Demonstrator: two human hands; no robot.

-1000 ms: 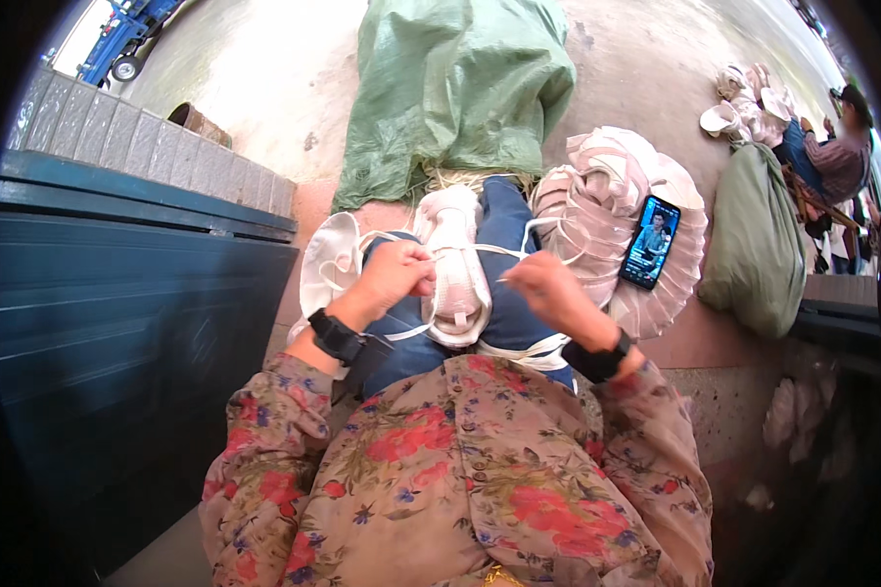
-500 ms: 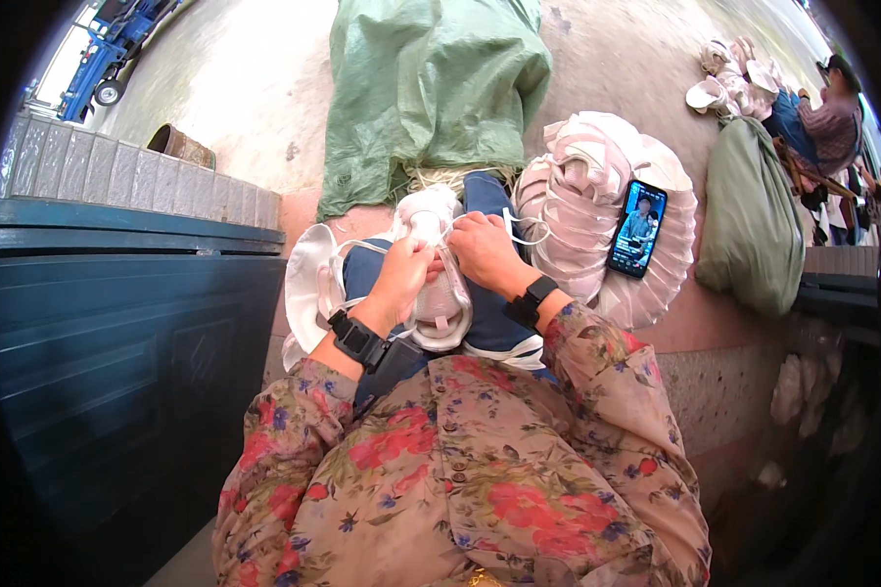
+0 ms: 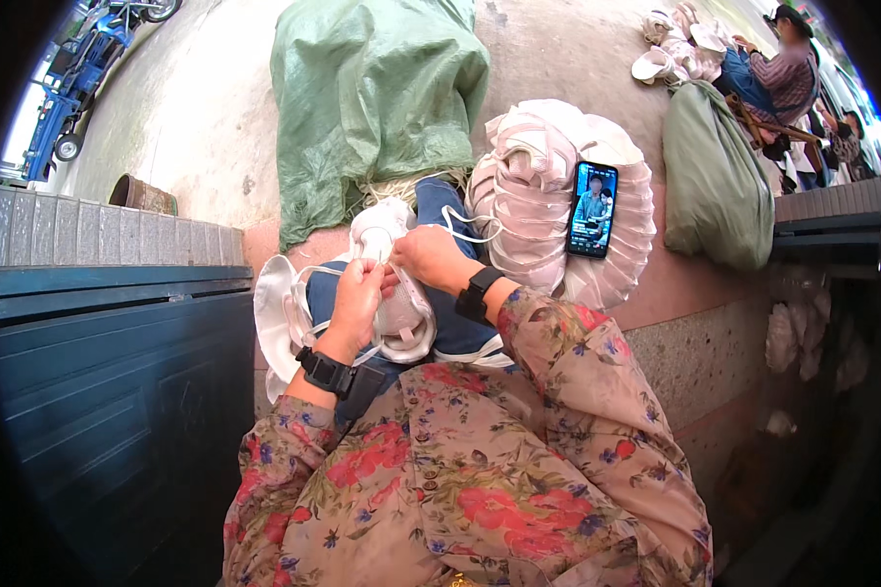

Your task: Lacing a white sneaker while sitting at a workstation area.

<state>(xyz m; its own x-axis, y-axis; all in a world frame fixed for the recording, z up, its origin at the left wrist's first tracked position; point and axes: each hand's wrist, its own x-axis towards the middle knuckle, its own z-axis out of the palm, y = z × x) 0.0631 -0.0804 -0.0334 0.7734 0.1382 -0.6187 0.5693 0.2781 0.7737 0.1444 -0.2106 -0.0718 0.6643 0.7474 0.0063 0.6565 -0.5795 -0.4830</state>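
A white and pale pink shoe upper (image 3: 401, 318) lies across my blue-trousered lap, its toe end toward me. My left hand (image 3: 359, 298) is closed in a pinch on a white shoelace at the upper's opening. Close beside it, my right hand (image 3: 433, 258) has its fingers curled together on the lacing; its fingertips are partly hidden, and I cannot make out exactly what they grip. A loose white lace (image 3: 472, 233) loops out to the right, over my knee. Against my left thigh rests another white shoe upper (image 3: 272, 328) with trailing laces.
Nested pink shoe uppers (image 3: 519, 220) are stacked at right, with a lit phone (image 3: 592, 210) on top. A green sack (image 3: 377, 88) stands ahead; another sack (image 3: 715, 181) leans farther right, near a seated person (image 3: 781, 78). Blue panelling (image 3: 117, 391) borders my left.
The whole view has swung, so the scene sits farther left. Both hands stay at the shoe upper's lacing, the right fingertips slightly closer to the left hand. The phone's picture differs.
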